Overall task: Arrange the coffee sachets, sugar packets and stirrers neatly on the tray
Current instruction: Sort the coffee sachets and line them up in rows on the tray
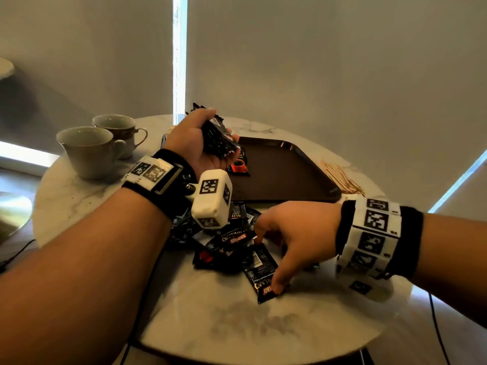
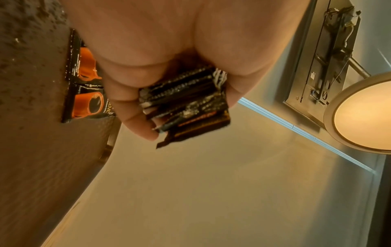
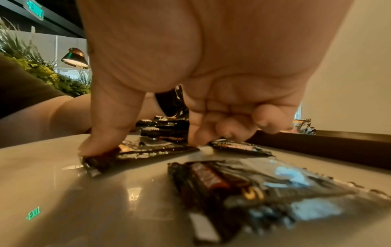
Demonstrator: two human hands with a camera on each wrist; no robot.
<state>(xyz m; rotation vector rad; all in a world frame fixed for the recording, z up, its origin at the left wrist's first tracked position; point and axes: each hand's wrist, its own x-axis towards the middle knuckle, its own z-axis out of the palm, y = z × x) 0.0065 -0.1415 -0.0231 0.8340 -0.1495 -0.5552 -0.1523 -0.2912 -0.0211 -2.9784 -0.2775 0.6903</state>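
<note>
My left hand (image 1: 220, 131) is raised over the left edge of the brown tray (image 1: 290, 169) and grips a stack of black coffee sachets (image 1: 218, 140), seen end-on in the left wrist view (image 2: 186, 110). Two sachets with orange cups (image 1: 238, 164) lie on the tray below it (image 2: 86, 95). My right hand (image 1: 270, 259) reaches down to the table and pinches one sachet (image 1: 259, 270) lengthwise, thumb on its near end and a fingertip at its far end (image 3: 148, 152). A loose pile of sachets (image 1: 224, 238) lies between my arms. Thin stirrers (image 1: 342, 177) lie right of the tray.
Two white cups (image 1: 89, 151) stand at the round marble table's (image 1: 263, 325) back left. Another sachet (image 3: 253, 188) lies on the table under my right wrist. A cable hangs off the table's right side. The wall stands close behind the tray.
</note>
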